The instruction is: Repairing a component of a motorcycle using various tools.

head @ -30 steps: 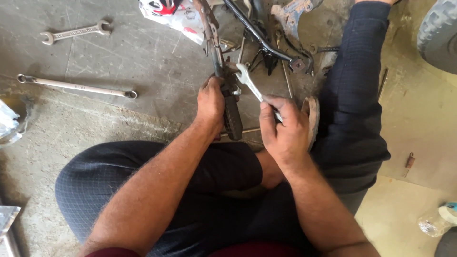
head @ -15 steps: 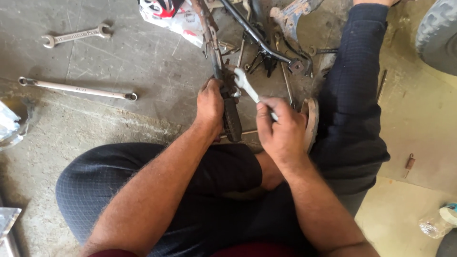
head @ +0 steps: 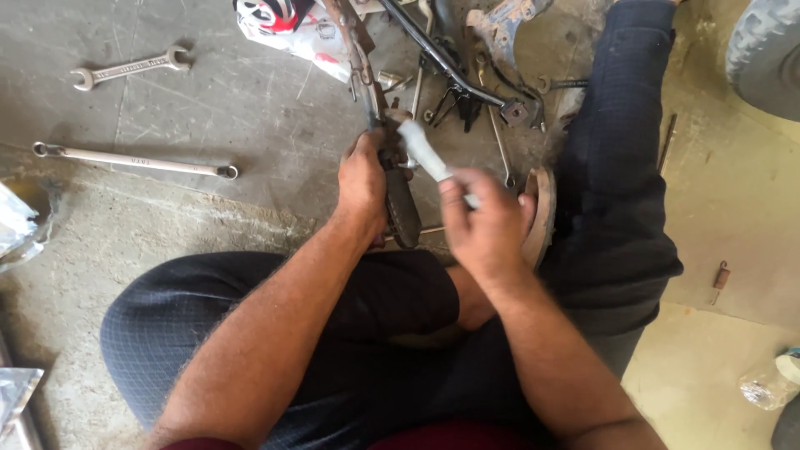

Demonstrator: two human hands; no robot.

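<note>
Our left hand [head: 364, 179] has its grip closed around a rusty metal part [head: 398, 196], and our right hand [head: 486, 225] has its grip closed on a blurred silver wrench [head: 425, 154] touching that part. Two long wrenches [head: 133, 160] lie on the concrete floor [head: 250, 108], well apart to the left.

My right hand [head: 487, 229] & the wrench [head: 429, 158] in it are blurring, so wrench head isn't readable. My left hand [head: 362, 183] is hiding part of the rusty bar [head: 392, 179]. Tyre [head: 767, 54] & bottle [head: 771, 379] are getting cut off at right edge.
</note>
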